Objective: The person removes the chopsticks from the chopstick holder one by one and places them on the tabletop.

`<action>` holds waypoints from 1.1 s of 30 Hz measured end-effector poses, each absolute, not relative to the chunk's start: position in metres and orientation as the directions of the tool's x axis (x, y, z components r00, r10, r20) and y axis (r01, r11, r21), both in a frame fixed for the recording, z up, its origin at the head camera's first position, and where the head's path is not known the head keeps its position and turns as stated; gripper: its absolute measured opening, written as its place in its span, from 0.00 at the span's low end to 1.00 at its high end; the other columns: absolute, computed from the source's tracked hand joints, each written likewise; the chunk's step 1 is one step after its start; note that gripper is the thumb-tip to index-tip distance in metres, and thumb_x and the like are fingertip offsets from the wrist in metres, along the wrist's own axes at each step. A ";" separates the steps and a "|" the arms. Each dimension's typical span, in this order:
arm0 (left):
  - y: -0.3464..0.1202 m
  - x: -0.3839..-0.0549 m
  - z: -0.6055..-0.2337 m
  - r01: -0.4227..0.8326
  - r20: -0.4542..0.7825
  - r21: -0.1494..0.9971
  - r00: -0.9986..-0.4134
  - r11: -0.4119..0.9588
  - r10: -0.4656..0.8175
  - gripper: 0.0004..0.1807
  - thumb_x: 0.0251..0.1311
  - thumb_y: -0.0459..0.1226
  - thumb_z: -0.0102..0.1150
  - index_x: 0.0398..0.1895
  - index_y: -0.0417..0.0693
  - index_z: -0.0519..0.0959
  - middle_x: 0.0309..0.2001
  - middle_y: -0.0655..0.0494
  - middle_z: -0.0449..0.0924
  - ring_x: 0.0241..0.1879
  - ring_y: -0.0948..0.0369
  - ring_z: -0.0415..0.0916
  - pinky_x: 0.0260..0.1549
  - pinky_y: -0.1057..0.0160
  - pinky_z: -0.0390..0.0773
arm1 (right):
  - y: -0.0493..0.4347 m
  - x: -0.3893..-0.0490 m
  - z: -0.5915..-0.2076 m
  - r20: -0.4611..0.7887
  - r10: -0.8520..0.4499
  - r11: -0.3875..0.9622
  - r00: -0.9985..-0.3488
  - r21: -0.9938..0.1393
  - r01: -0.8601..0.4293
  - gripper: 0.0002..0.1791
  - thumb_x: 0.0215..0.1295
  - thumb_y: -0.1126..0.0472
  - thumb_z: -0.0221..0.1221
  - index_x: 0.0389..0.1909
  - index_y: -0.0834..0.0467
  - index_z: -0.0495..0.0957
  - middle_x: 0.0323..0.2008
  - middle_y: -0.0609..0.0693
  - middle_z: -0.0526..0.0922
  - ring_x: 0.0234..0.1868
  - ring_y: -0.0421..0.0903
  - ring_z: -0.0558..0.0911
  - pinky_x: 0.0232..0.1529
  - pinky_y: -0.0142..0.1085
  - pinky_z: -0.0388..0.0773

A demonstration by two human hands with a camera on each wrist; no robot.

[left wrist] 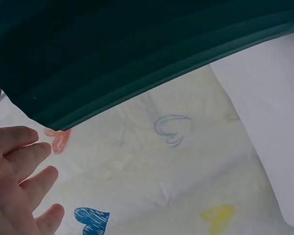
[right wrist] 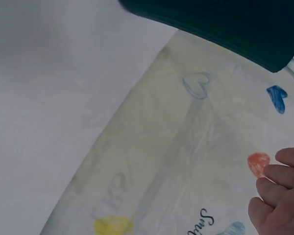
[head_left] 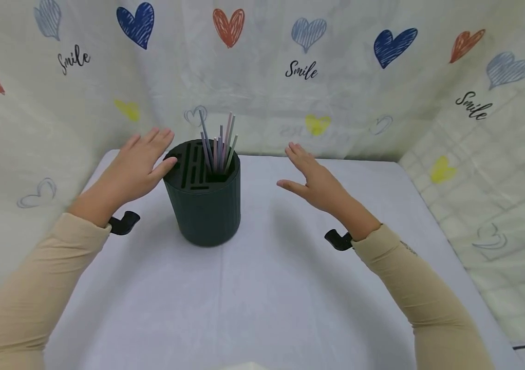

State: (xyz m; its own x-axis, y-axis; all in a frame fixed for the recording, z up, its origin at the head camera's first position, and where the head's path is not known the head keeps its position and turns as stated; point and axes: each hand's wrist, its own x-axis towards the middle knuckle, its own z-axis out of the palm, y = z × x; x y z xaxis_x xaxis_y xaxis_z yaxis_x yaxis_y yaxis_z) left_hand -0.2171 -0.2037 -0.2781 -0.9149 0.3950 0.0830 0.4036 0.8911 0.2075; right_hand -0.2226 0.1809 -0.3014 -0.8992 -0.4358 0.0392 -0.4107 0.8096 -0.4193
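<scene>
A dark green round holder [head_left: 204, 216] with a slotted top stands upright on the white table. Several thin pastel sticks [head_left: 218, 151] rise from an opening at the right of its top. My left hand [head_left: 139, 162] is at the holder's left side, fingers straight and thumb tip right at the rim in the head view. To the right of the holder, my right hand [head_left: 315, 180] hovers apart from it, fingers extended and thumb spread, holding nothing. Both wrist views show the holder's green wall [left wrist: 112, 58] beside the fingers.
The white tabletop [head_left: 253, 298] runs from the front to the back edge. Behind it and at both sides hangs a pale cloth [head_left: 262, 92] printed with hearts and the word Smile. Each wrist carries a small black mount [head_left: 125, 223].
</scene>
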 end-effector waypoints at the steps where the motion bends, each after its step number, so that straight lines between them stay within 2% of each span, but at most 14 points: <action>1: -0.202 -0.217 -0.277 0.409 0.082 0.202 -0.913 0.890 0.400 0.37 0.78 0.51 0.36 0.80 0.40 0.46 0.80 0.41 0.44 0.80 0.43 0.39 0.77 0.38 0.37 | 0.178 -0.222 -0.301 0.037 -0.437 0.804 -0.899 -0.431 -0.409 0.50 0.69 0.38 0.56 0.81 0.49 0.40 0.81 0.44 0.38 0.82 0.45 0.37 0.81 0.52 0.46; 13: -0.188 -0.214 -0.281 0.455 0.059 0.209 -0.889 0.865 0.454 0.37 0.77 0.48 0.40 0.79 0.39 0.46 0.80 0.42 0.45 0.80 0.44 0.39 0.77 0.39 0.45 | 0.150 -0.221 -0.295 0.028 -0.483 0.749 -0.875 -0.504 -0.430 0.47 0.69 0.41 0.58 0.80 0.46 0.43 0.81 0.41 0.41 0.82 0.43 0.44 0.79 0.49 0.53; 19: -0.181 -0.214 -0.280 0.478 0.050 0.190 -0.877 0.858 0.478 0.37 0.77 0.49 0.40 0.80 0.40 0.46 0.80 0.43 0.45 0.80 0.44 0.40 0.77 0.40 0.46 | 0.140 -0.220 -0.293 0.053 -0.503 0.719 -0.863 -0.529 -0.451 0.46 0.69 0.41 0.58 0.80 0.44 0.44 0.81 0.39 0.42 0.81 0.41 0.45 0.79 0.48 0.56; 26: -0.176 -0.215 -0.283 0.501 0.050 0.191 -0.864 0.844 0.502 0.37 0.76 0.49 0.41 0.79 0.40 0.48 0.80 0.43 0.45 0.80 0.43 0.41 0.77 0.40 0.44 | 0.129 -0.220 -0.289 0.115 -0.530 0.670 -0.840 -0.551 -0.498 0.44 0.69 0.44 0.59 0.79 0.46 0.48 0.80 0.42 0.48 0.81 0.41 0.50 0.79 0.46 0.56; 33: -0.174 -0.215 -0.288 0.502 0.055 0.203 -0.863 0.841 0.502 0.36 0.76 0.49 0.42 0.79 0.41 0.49 0.80 0.43 0.46 0.80 0.44 0.41 0.77 0.40 0.44 | 0.120 -0.221 -0.287 0.161 -0.538 0.621 -0.828 -0.589 -0.518 0.41 0.70 0.46 0.59 0.78 0.47 0.52 0.79 0.44 0.53 0.79 0.42 0.57 0.75 0.45 0.64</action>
